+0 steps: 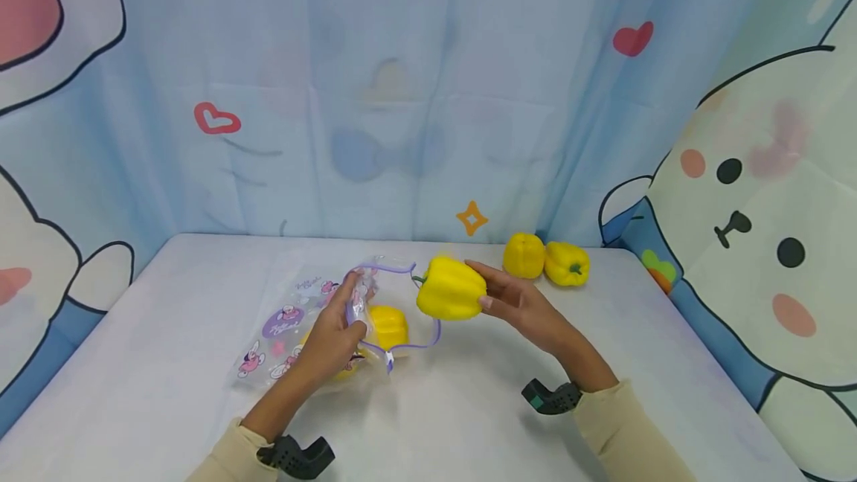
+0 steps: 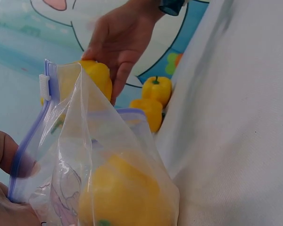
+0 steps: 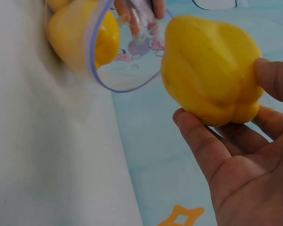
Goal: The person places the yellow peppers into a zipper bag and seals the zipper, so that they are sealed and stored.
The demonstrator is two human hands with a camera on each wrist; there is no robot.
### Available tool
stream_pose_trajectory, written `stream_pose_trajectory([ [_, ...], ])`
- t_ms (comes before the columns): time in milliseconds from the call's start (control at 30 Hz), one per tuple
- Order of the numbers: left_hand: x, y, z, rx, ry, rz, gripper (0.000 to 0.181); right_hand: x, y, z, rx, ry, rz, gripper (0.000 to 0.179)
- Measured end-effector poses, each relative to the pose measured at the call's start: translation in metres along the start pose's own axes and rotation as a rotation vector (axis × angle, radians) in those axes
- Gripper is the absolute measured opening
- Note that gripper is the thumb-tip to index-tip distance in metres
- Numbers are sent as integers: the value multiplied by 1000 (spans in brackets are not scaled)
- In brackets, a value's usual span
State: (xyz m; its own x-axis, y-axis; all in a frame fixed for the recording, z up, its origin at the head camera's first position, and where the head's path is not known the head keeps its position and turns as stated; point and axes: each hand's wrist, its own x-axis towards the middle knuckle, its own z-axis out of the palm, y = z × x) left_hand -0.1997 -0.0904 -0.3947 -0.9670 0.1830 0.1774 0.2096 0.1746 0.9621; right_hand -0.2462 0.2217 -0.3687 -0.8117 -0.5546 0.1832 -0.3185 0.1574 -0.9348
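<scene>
My right hand point(image 1: 518, 302) holds a yellow bell pepper point(image 1: 452, 288) by its blunt end, stem toward the bag's mouth. In the right wrist view that pepper point(image 3: 210, 70) sits between thumb and fingers. A clear zip bag point(image 1: 284, 322) with purple edging and rabbit prints lies on its side, mouth spread open to the right. My left hand point(image 1: 335, 333) grips the bag near its rim. Inside the bag is a yellow pepper point(image 1: 388, 326), also seen through the plastic as a blurred pepper point(image 2: 127, 190) in the left wrist view; more yellow shows deeper in.
Two more yellow peppers, one upright point(image 1: 524, 256) and one lying over point(image 1: 567, 264), stand together at the table's back right. The white table point(image 1: 167, 363) meets a blue cartoon curtain point(image 1: 388, 95) behind. Dark bands point(image 1: 297, 457) sit on both wrists.
</scene>
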Motion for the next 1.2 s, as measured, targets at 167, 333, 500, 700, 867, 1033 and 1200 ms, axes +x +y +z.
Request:
stream_pose_trajectory([
  [167,1,-1,0,13,5,2,78,-1,0,6,-12,-77,4,60],
  [333,1,-1,1,36,8,0,78,-3,1,9,-18,-129,-17,58],
  [500,1,0,1,37,12,-2,78,-3,1,12,-39,-161,-33,57],
  [700,0,1,2,20,11,3,78,0,0,20,-115,-127,-29,53],
  [867,-1,1,2,-4,1,-8,79,3,3,25,-177,-138,-19,53],
  [1033,-2,2,2,3,-1,-53,80,5,3,30,-174,-144,-49,53],
  [1200,-2,1,4,44,24,-70,80,8,1,35,-176,-140,-57,53],
])
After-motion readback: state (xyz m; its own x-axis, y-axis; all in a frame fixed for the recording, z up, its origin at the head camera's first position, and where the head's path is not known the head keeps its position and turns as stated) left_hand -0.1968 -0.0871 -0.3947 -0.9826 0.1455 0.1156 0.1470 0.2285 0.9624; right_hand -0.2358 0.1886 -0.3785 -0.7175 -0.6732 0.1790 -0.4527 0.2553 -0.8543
